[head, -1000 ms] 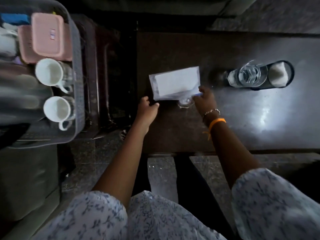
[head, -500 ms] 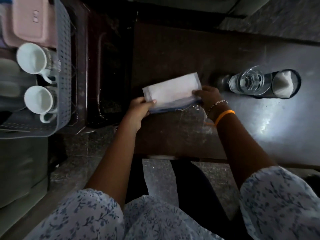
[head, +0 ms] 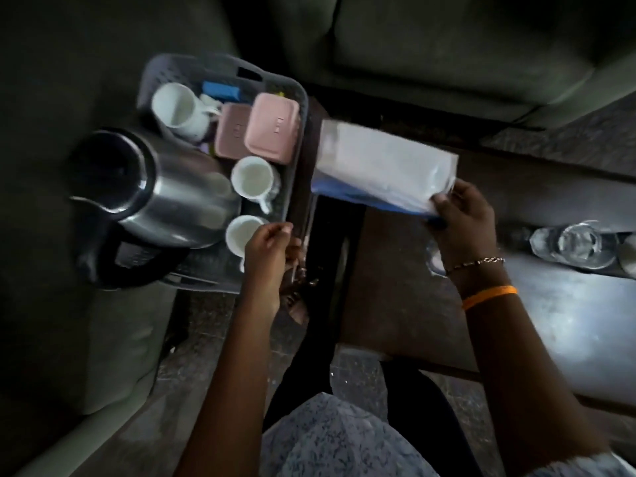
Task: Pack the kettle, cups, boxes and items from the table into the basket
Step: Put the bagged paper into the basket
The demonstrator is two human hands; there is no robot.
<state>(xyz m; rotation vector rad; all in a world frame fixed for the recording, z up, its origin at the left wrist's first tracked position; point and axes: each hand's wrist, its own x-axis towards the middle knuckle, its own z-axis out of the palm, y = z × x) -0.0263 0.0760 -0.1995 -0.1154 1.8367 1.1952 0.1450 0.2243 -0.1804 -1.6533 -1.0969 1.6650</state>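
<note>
My right hand [head: 463, 218] grips one end of a white and blue packet in clear plastic [head: 382, 166], lifted off the dark table [head: 413, 304] and stretched toward the grey basket [head: 292, 160]. My left hand [head: 272, 246] pinches the basket's near right rim. Inside the basket stand a steel kettle [head: 165, 191], three white cups [head: 254, 180], two pink boxes [head: 272, 127] and a blue item [head: 220, 91].
A clear glass [head: 581, 244] stands on the table at the right edge. The basket rests on a grey-green sofa seat [head: 69, 80]; another cushion [head: 447, 46] lies beyond the table. Dark tiled floor [head: 361, 376] shows between my legs.
My right hand has lifted the packet off the table and carried it left toward the basket. My left hand let go of the packet and took the basket's rim. My view swung left.
</note>
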